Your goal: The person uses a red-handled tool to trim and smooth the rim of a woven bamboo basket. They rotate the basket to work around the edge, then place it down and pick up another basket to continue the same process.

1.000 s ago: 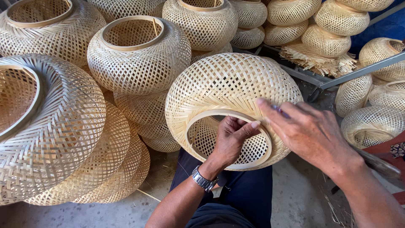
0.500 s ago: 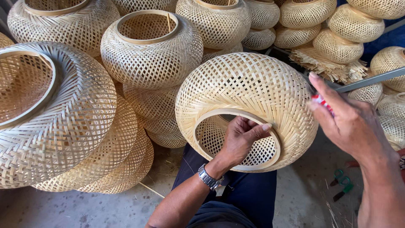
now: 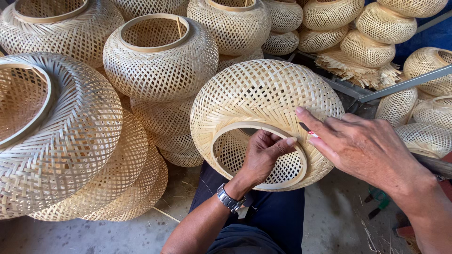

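Closest to the person, over the dark trousers point(image 3: 263, 226), the left hand point(image 3: 263, 157) comes up from below with a metal wristwatch point(image 3: 229, 199) on the wrist and curls over the round wooden rim point(image 3: 301, 164) of a woven bamboo lampshade point(image 3: 263, 99); its fingers sit inside the opening and the thumb presses along the rim, so this hand grips the shade from within. The right hand point(image 3: 365, 148) comes in from the right and lies on the outer weave just beside the rim, fingers stretched out flat and close together, with a thin red-tipped tool point(image 3: 308, 130) pinched under the forefinger; how firmly it is held I cannot tell. The lampshade hangs right between the 2 hands, above the lap, its opening tipped down and toward the person, so its axis runs from the lap up and away. The left hand is the nearer one to the opening, the right one rides the shoulder of the shade. To the left, a big flat-woven shade point(image 3: 56, 136) leans on a stack of similar ones. Behind, a rounder shade with an open top point(image 3: 160, 56) stands upright, and farther back more shades pile up beside a bundle of bamboo strips point(image 3: 358, 70) and a grey metal bar point(image 3: 405, 82).
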